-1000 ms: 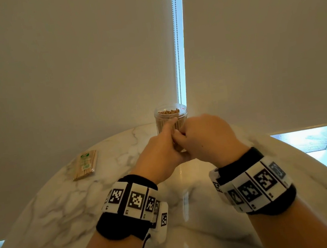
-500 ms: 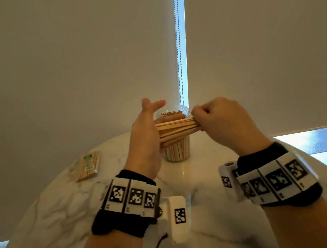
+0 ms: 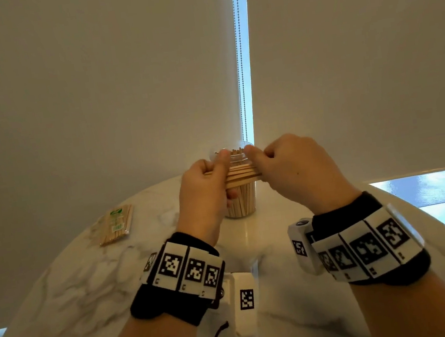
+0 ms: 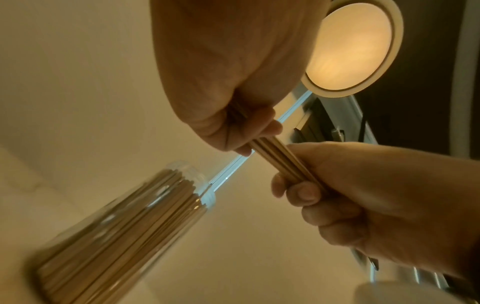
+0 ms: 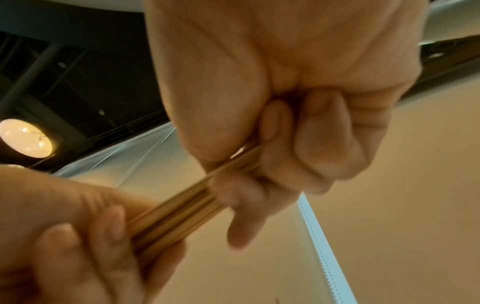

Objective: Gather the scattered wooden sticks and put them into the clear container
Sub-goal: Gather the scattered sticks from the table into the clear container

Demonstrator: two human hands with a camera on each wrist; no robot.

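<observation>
A bundle of wooden sticks (image 3: 240, 175) lies level in the air, held at both ends in front of the clear container (image 3: 241, 202). My left hand (image 3: 207, 187) grips its left end, fingers curled round it. My right hand (image 3: 286, 168) pinches its right end. The container stands upright on the marble table (image 3: 89, 284), packed with upright sticks. In the left wrist view the bundle (image 4: 278, 158) runs between both hands above the container (image 4: 124, 232). The right wrist view, blurred, shows the same bundle (image 5: 182, 207) held by both hands.
A flat packet of wooden sticks (image 3: 115, 224) with a green label lies on the table at the back left. Roller blinds (image 3: 93, 100) hang close behind the table, with a bead chain (image 3: 242, 81) in the gap. The round table edge curves away on both sides.
Both hands have risen from the table in front of the container with the bundle. Half a second ago the left hand was flat against the stick ends; now its fingers curl round them.
</observation>
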